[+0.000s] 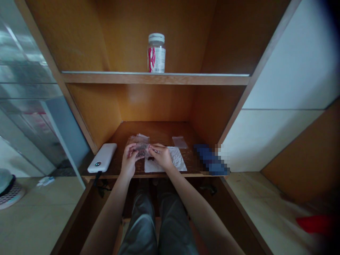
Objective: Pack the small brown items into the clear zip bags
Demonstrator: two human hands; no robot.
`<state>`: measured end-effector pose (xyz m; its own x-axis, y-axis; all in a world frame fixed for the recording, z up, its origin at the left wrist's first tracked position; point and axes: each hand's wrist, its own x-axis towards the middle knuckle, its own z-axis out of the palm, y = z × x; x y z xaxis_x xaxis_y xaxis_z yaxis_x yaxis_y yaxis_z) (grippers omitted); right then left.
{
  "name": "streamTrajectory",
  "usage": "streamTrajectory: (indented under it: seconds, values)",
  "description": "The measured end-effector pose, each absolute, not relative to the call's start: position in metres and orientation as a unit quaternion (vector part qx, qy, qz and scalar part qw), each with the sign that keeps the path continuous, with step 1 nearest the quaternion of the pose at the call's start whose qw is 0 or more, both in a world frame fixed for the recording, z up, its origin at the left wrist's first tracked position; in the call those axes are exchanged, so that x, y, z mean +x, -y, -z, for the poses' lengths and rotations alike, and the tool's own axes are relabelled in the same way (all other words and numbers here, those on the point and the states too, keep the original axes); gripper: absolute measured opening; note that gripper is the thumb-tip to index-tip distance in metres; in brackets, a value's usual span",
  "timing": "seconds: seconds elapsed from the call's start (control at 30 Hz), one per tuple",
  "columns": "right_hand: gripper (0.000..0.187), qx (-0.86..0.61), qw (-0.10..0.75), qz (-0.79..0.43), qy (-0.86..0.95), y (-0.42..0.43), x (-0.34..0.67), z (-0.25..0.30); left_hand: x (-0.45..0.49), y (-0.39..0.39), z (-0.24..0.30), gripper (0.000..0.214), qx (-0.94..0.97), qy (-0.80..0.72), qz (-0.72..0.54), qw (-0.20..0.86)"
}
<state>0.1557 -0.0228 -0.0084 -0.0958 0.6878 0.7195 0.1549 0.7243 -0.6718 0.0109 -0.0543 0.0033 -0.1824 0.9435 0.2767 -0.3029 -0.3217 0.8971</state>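
Both hands meet over the wooden shelf (159, 131) of a cabinet. My left hand (129, 159) and my right hand (160, 156) pinch a small clear plastic bag (141, 148) with something dark inside, held between them just above the shelf. A white paper tissue (176, 161) lies under my right hand, with a small dark bit on it near the fingers. More small clear bags (142, 137) lie just behind the held one, and another clear bag (179, 142) lies to the right.
A white power bank (103, 157) with a cable lies at the shelf's left front. A blurred blue object (211, 159) sits at the right front. A white-capped bottle (156, 53) stands on the upper shelf. My knees are below the shelf edge.
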Motion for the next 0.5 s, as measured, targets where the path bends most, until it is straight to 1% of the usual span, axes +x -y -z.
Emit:
streamTrajectory:
  seconds: [0.1,0.27,0.4,0.5]
  values:
    - [0.015,-0.295,0.613,-0.249,0.689,0.0244,0.1556,0.0055,0.0106,0.0547,-0.0048,0.036,0.416,-0.357,-0.700,0.457]
    - [0.018,-0.294,0.609,-0.286,0.679,0.0233,0.1549,0.0056,0.0105,0.0531,-0.0046,0.037,0.385,-0.349,-0.717,0.464]
    - [0.020,-0.287,0.588,-0.336,0.678,0.0193,0.1549,0.0061,0.0096,0.0514,-0.0037,0.036,0.372,-0.341,-0.726,0.467]
    - [0.021,-0.279,0.556,-0.383,0.683,0.0147,0.1573,0.0009,0.0078,0.0494,-0.0019,0.036,0.362,-0.335,-0.730,0.473]
